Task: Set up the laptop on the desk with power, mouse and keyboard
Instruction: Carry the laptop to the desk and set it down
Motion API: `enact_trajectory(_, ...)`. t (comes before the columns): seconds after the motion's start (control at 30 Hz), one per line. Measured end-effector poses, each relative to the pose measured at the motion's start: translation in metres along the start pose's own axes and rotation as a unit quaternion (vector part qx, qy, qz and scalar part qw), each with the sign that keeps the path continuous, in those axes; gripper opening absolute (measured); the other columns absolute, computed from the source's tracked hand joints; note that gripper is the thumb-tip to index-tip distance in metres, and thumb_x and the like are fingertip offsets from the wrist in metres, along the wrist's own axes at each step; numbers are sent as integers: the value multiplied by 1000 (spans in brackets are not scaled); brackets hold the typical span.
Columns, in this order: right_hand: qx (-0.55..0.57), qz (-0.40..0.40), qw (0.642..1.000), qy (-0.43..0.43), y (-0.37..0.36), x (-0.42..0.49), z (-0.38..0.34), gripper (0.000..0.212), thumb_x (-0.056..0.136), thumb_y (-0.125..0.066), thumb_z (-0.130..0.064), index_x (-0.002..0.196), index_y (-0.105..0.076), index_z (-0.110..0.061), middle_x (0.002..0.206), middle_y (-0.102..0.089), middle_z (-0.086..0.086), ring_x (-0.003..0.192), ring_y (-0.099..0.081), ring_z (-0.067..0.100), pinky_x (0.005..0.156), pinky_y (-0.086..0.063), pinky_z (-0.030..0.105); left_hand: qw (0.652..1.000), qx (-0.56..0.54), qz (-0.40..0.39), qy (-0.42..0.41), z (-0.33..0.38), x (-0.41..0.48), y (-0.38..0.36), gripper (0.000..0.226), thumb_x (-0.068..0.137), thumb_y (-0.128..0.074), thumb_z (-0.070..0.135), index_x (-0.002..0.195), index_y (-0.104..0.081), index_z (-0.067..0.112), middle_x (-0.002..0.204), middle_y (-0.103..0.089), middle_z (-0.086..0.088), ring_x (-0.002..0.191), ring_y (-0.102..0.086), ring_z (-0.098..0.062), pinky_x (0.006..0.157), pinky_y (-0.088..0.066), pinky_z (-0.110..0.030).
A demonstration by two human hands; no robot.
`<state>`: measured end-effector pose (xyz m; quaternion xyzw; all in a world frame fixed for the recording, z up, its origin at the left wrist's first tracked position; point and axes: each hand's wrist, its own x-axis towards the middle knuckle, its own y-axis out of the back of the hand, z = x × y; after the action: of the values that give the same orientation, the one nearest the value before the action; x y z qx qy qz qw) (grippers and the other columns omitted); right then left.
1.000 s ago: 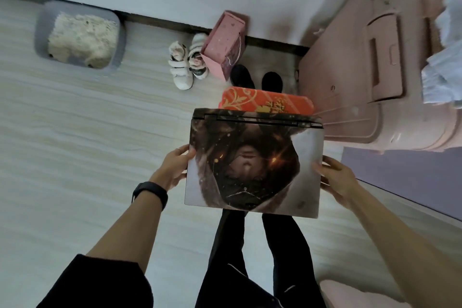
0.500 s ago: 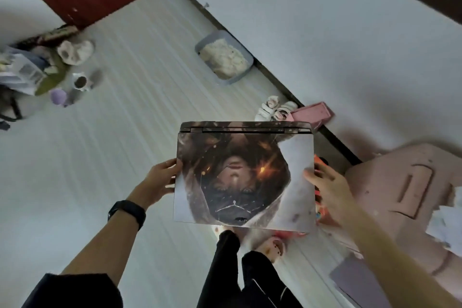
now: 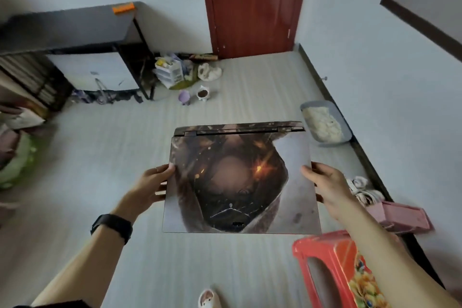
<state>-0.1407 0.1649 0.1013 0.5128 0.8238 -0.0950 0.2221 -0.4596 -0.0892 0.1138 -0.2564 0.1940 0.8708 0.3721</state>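
I have the closed laptop (image 3: 240,180) gripped flat by its side edges, left hand (image 3: 150,186) and right hand (image 3: 327,186), well short of the desk (image 3: 67,26), so I should carry it level and grip firmly.

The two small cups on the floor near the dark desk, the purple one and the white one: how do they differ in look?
The small purple cup is plain lilac, and its inside does not show; the small white cup is pale and shows a dark brown inside. The purple cup stands left of the white cup and slightly nearer the camera. Both stand on the pale striped floor, close together, right of the dark desk.
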Motion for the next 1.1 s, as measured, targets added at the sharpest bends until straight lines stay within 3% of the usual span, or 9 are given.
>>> enact_trajectory(0.13,6,-29,1000,-6,-101,-10,-20,15,88,-76,-26,100,-76,-19,79,-74,-6,72,-67,17,67,-50,31,997,-47,53,8,1,-11,90,20,97,-60,36,100,-72,21,84,-67,-3,74,-61,-20,68,-52,-34)
enact_trajectory(0.33,-13,-77,997,10,-225,-21,-65,13,88,-75,-21,101,-75,-18,90,-75,1,72,-68,16,65,-52,30,991,-99,87,-1,0,-27,206,21,98,-58,36,101,-71,20,86,-68,-3,78,-62,-21,72,-55,-36)
enact_trajectory(0.53,-27,-136,990,32,-314,-1,-103,3,91,-72,-17,93,-74,-19,78,-76,-6,63,-70,12,61,-53,29,981,-131,142,-6,13,-10,280,24,95,-62,38,108,-71,20,91,-67,-4,78,-62,-21,66,-54,-34)
enact_trajectory(0.63,-38,-164,985,39,-356,28,-120,4,92,-71,-17,94,-74,-18,77,-76,-8,58,-69,7,59,-51,28,977,-137,164,-12,29,13,310,25,95,-63,37,108,-72,17,91,-69,-5,80,-64,-23,73,-58,-39)
enact_trajectory(0.77,-46,-195,979,47,-413,76,-150,11,91,-72,-18,100,-75,-14,82,-75,-3,64,-67,14,60,-51,29,970,-142,194,-26,57,50,340,18,97,-62,32,104,-72,19,96,-71,-6,85,-65,-25,89,-54,-47)
enact_trajectory(0.97,-73,-253,963,59,-508,145,-200,13,92,-70,-17,104,-75,-15,90,-77,-1,68,-70,13,57,-52,27,950,-186,249,-13,79,103,396,21,95,-64,30,112,-70,19,110,-72,-12,89,-69,-27,84,-58,-43)
enact_trajectory(1.1,-103,-291,950,57,-592,187,-226,11,92,-71,-18,101,-76,-15,90,-78,-2,66,-72,10,58,-51,27,933,-220,283,3,87,139,443,23,95,-65,29,114,-69,18,108,-72,-13,86,-68,-28,84,-56,-44)
